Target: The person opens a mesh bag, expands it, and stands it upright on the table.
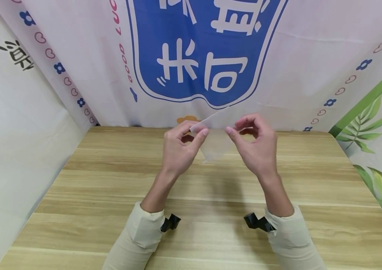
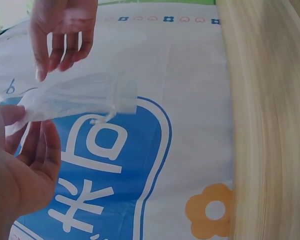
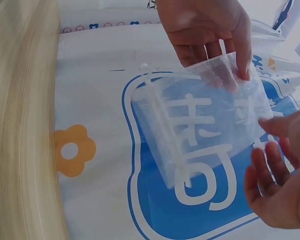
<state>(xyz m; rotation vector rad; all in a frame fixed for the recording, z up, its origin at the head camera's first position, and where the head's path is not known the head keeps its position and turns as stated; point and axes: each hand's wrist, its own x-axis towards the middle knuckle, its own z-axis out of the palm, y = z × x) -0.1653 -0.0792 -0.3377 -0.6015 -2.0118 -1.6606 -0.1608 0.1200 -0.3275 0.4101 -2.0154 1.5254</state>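
White pouch: left hand pinches it, right hand relaxed, empty; only wrist views show its band.

One bare left hand and one bare right hand show in the middle of the frame, with one thin, see-through bag. Lower down are two cream cloth sleeves, two small black blocks and one light brown wooden table.
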